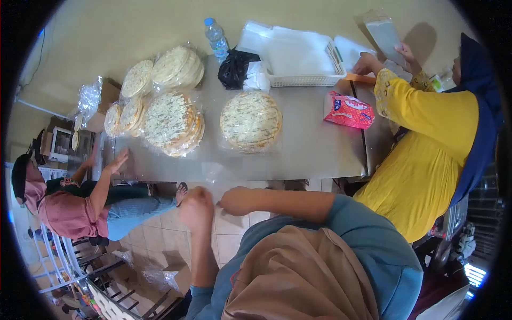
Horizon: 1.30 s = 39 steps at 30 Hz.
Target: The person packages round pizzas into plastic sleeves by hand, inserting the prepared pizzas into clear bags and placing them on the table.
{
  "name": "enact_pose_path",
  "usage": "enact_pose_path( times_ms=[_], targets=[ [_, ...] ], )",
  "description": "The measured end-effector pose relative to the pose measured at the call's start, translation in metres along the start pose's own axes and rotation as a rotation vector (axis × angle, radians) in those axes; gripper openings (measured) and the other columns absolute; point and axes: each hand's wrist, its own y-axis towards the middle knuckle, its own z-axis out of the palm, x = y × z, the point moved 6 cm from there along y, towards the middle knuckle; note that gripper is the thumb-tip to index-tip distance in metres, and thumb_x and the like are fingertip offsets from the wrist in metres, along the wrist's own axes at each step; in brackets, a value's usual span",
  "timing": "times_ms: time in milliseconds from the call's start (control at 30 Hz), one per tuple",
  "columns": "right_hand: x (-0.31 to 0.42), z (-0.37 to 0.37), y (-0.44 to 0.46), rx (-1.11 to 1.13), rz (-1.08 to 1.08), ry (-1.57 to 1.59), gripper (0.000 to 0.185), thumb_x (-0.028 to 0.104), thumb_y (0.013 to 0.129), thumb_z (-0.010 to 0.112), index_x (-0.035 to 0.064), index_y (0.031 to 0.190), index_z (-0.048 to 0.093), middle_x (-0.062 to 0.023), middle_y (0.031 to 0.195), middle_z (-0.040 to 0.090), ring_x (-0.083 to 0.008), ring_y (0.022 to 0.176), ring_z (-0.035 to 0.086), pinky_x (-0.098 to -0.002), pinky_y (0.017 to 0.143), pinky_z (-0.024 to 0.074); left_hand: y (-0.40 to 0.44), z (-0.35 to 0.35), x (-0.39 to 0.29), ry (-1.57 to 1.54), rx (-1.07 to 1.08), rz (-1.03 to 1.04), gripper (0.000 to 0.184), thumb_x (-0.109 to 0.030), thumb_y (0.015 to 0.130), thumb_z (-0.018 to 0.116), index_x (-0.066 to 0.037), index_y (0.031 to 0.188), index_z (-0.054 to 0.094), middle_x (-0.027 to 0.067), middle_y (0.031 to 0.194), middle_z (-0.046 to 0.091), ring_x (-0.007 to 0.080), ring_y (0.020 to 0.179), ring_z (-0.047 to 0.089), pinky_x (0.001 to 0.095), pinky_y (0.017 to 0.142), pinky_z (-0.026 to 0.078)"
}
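Note:
My left hand (197,207) and my right hand (234,201) are close together in front of the table's near edge. Both have their fingers closed on a clear plastic bag (215,175), whose pale film rises above them against the table front. Beyond them on the metal table (309,144) lies a stack of round flat breads (250,121) in clear wrapping. To its left is a taller wrapped stack (175,122), topped with pale, speckled rounds. My fingertips are partly hidden.
More bread stacks (178,66) stand at the back left. A white plastic basket (306,80), a black bag (237,69), a water bottle (216,38) and a pink packet (349,110) are farther back. A person in yellow (416,170) handles packaging at right; another person (74,213) is at left.

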Motion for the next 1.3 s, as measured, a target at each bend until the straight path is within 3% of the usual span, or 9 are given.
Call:
enact_pose_path(
  times_ms=[67, 100, 200, 267, 500, 767, 933, 1133, 1300],
  targets=[
    [-0.009, -0.037, -0.034, -0.276, -0.297, 0.872, 0.021, 0.017, 0.079, 0.056, 0.0053, 0.096, 0.059, -0.0087, 0.080, 0.062, -0.0179, 0.070, 0.060, -0.0303, 0.060, 0.0487, -0.003, -0.017, 0.043, 0.136, -0.093, -0.273, 0.012, -0.017, 0.075, 0.056, -0.006, 0.073, 0.059, 0.0095, 0.074, 0.060, 0.0274, 0.067, 0.058, 0.0360, 0.056, 0.046],
    [-0.053, -0.041, -0.046, -0.495, -0.063, 1.211, 0.014, 0.012, 0.078, 0.058, 0.0044, 0.090, 0.059, -0.0044, 0.071, 0.061, -0.0129, 0.062, 0.058, -0.0248, 0.053, 0.0471, -0.006, -0.023, 0.060, 0.151, -0.090, -0.296, 0.012, -0.017, 0.075, 0.056, -0.006, 0.073, 0.059, 0.0095, 0.074, 0.060, 0.0274, 0.067, 0.058, 0.0360, 0.056, 0.046],
    [-0.186, -0.060, -0.113, -1.437, 0.538, 0.696, 0.018, 0.012, 0.076, 0.058, 0.0002, 0.090, 0.056, -0.0067, 0.071, 0.057, -0.0116, 0.059, 0.053, -0.0235, 0.052, 0.0438, 0.000, -0.048, 0.090, -0.095, -0.188, -0.251, 0.012, -0.012, 0.078, 0.052, -0.002, 0.080, 0.060, 0.0140, 0.076, 0.059, 0.0294, 0.069, 0.058, 0.0354, 0.059, 0.045],
    [-0.222, -0.046, -0.129, -1.338, 0.842, 1.088, 0.035, 0.017, 0.070, 0.064, -0.0012, 0.097, 0.051, -0.0139, 0.086, 0.058, -0.0206, 0.068, 0.058, -0.0290, 0.063, 0.0482, 0.015, -0.072, 0.083, -0.238, -0.261, -0.155, 0.015, -0.006, 0.080, 0.049, 0.001, 0.088, 0.059, 0.0180, 0.079, 0.058, 0.0298, 0.070, 0.058, 0.0346, 0.061, 0.044],
    [-0.264, -0.030, -0.090, -1.277, 0.763, 1.444, 0.042, 0.016, 0.070, 0.067, -0.0050, 0.102, 0.047, -0.0072, 0.072, 0.056, -0.0146, 0.058, 0.053, -0.0252, 0.050, 0.0434, 0.084, -0.133, 0.007, -0.205, -0.240, -0.011, 0.021, -0.002, 0.079, 0.048, 0.003, 0.097, 0.057, 0.0183, 0.083, 0.057, 0.0286, 0.071, 0.056, 0.0339, 0.064, 0.044],
    [-0.243, -0.049, -0.059, -1.252, 0.072, 2.009, 0.045, 0.001, 0.070, 0.061, -0.0003, 0.111, 0.043, -0.0160, 0.099, 0.054, -0.0266, 0.089, 0.056, -0.0423, 0.068, 0.0505, 0.162, -0.117, -0.080, -0.013, -0.240, 0.251, 0.025, -0.001, 0.076, 0.048, 0.001, 0.099, 0.058, 0.0189, 0.077, 0.055, 0.0304, 0.065, 0.055, 0.0356, 0.059, 0.043],
    [-0.230, -0.060, -0.087, -1.197, -0.007, 2.053, 0.049, -0.002, 0.069, 0.059, 0.0007, 0.115, 0.042, -0.0138, 0.104, 0.054, -0.0269, 0.092, 0.055, -0.0391, 0.076, 0.0481, 0.195, -0.066, -0.101, 0.002, -0.201, 0.379, 0.026, 0.001, 0.074, 0.048, -0.001, 0.098, 0.058, 0.0194, 0.075, 0.054, 0.0343, 0.066, 0.055, 0.0399, 0.059, 0.044],
    [-0.210, -0.015, -0.216, -1.054, -0.431, 2.404, 0.058, 0.046, 0.084, 0.038, 0.0041, 0.124, 0.035, -0.0146, 0.123, 0.042, -0.0283, 0.108, 0.045, -0.0420, 0.090, 0.0397, 0.178, 0.002, -0.148, -0.021, 0.022, 0.563, 0.032, 0.000, 0.071, 0.047, -0.002, 0.102, 0.056, 0.0149, 0.080, 0.055, 0.0312, 0.070, 0.055, 0.0386, 0.061, 0.046],
    [-0.190, 0.014, -0.222, -1.501, -0.606, 2.249, 0.058, 0.047, 0.084, 0.039, 0.0050, 0.124, 0.035, -0.0143, 0.123, 0.042, -0.0283, 0.109, 0.044, -0.0421, 0.090, 0.0390, 0.156, 0.061, -0.181, 0.025, 0.096, 0.727, 0.028, -0.002, 0.071, 0.048, -0.005, 0.098, 0.055, 0.0127, 0.087, 0.056, 0.0285, 0.074, 0.055, 0.0363, 0.062, 0.048]
  ],
)
